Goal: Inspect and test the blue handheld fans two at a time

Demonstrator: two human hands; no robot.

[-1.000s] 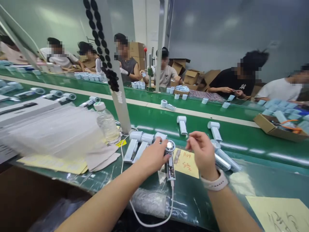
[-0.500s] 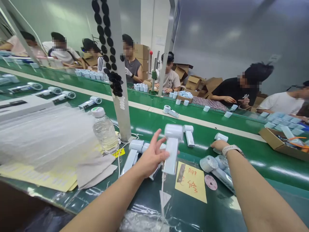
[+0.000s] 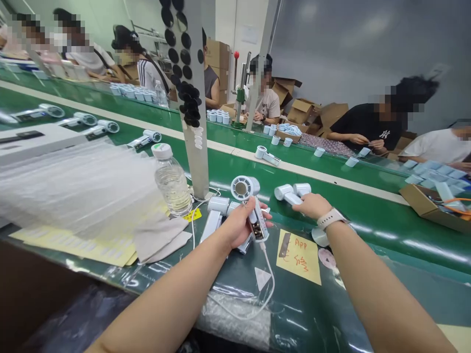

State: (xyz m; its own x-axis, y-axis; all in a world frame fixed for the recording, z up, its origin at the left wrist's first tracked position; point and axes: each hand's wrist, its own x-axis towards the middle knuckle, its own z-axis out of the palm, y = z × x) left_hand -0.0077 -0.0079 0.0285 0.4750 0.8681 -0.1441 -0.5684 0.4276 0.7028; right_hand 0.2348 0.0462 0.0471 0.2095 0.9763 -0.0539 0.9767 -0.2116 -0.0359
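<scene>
Two hands are working. The left hand [image 3: 237,226] is clasping the wired fan [image 3: 246,189] by its handle, just above the table [image 3: 368,215], with its cable [image 3: 270,279] trailing below. The fan is looking light and rigid, its exposed board fragile, so the handle sides are seeming safest. The right hand [image 3: 313,205] is lying over another fan [image 3: 290,195], its fingers hiding the grip.

On bench [image 3: 405,245]: bottle [image 3: 172,181] left of post [image 3: 196,122]; handheld fan [image 3: 250,208] right of post, second fan [image 3: 292,194] further right; paper note [image 3: 299,250] nearer; box [image 3: 427,208] far right.
</scene>
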